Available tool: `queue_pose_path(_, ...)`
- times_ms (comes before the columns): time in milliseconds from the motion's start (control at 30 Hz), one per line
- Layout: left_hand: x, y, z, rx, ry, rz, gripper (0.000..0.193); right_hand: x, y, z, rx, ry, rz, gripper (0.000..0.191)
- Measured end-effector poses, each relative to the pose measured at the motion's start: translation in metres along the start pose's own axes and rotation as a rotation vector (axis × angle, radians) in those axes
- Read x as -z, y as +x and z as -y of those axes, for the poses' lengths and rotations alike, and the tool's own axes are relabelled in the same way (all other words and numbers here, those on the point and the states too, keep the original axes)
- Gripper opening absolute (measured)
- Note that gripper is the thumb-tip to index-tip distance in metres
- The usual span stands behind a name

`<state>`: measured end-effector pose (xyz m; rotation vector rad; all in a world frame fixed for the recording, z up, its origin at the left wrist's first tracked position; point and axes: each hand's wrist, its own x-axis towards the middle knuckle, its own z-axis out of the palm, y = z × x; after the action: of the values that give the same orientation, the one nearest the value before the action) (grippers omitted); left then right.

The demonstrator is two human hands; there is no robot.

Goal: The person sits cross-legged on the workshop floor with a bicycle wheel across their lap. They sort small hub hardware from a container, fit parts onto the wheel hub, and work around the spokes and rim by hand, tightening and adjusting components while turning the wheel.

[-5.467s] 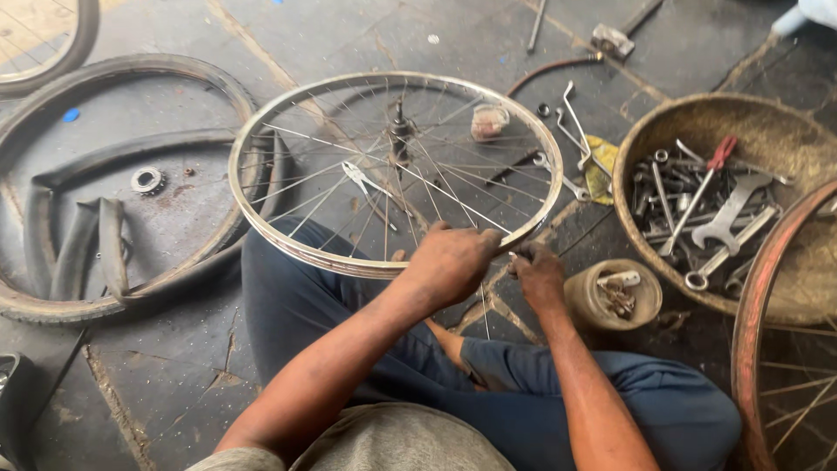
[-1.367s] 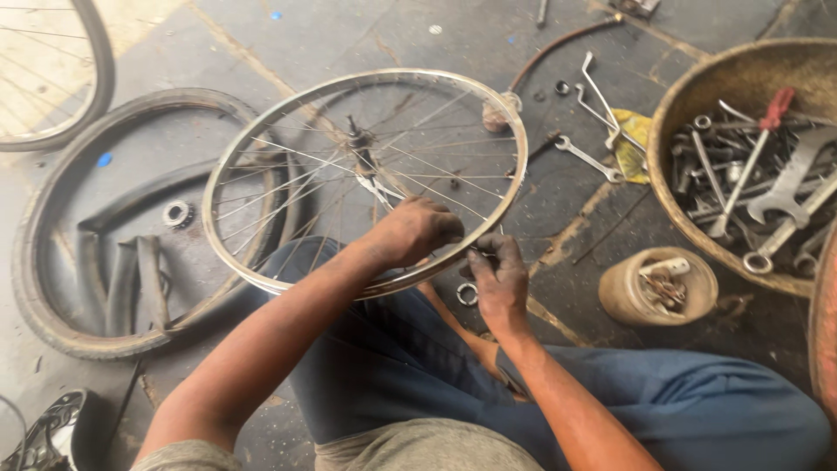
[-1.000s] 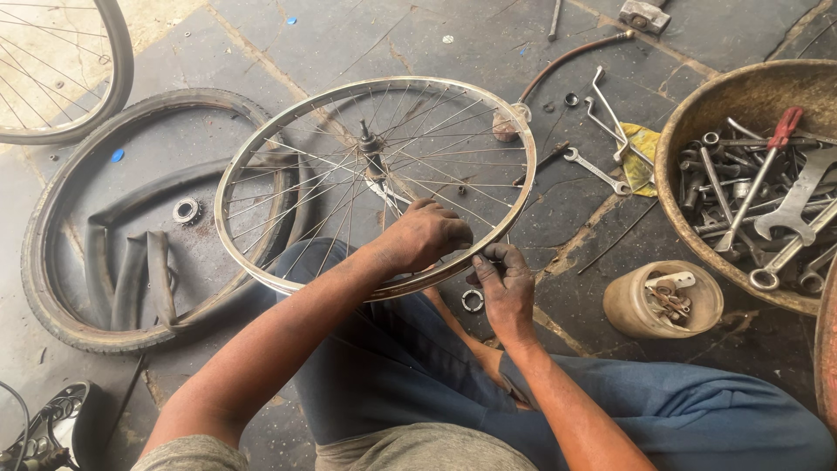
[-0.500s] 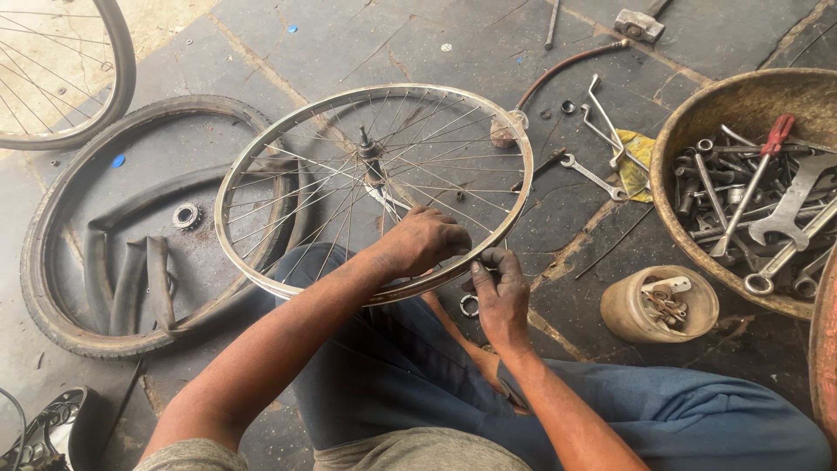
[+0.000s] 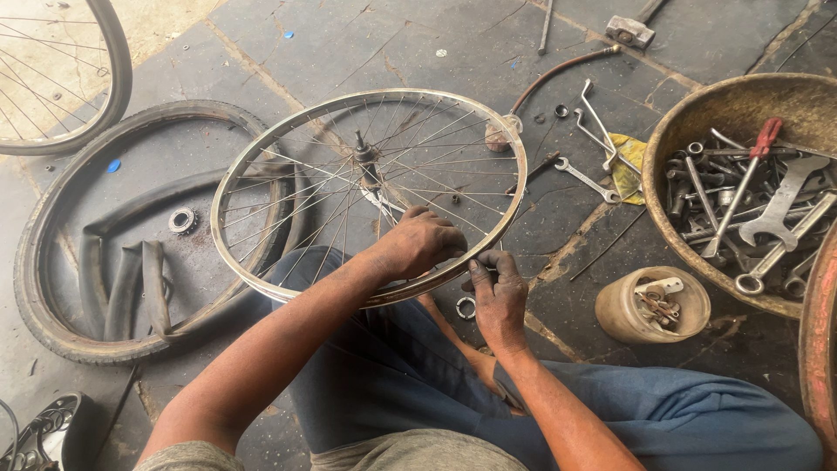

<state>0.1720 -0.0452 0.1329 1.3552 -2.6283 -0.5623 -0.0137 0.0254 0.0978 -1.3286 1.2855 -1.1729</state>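
A bare spoked wheel rim [image 5: 261,166] fills the middle of the frame, tilted over the seated person's knees, its near edge resting against the blue trousers [image 5: 418,366]. To its left a black tyre [image 5: 52,288] lies flat on the stone floor [image 5: 349,35] with a limp inner tube [image 5: 131,279] inside it. At the right edge sits a round metal basin [image 5: 697,113] (full of spanners). Below it stands a small tan tub [image 5: 623,318] of bits. The left hand [image 5: 418,242] has its grip closed over the rim's near edge; the right hand [image 5: 497,292], just beside it, pinches something at the rim, grip together. A small metal ring [image 5: 466,307] lies beneath.
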Motion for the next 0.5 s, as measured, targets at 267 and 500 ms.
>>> queue_pose_path(267,0.0024,-0.0024,-0.0017,-0.005,-0.022,-0.017,0.02,-0.0003,-0.0017,0.003,-0.01,0.035,-0.014,0.016)
queue_pose_path(500,0.0038,-0.0022,-0.0027,0.021,-0.033,0.018,0.02,-0.0019,0.0005,-0.0012,-0.052,0.239,0.015,0.013)
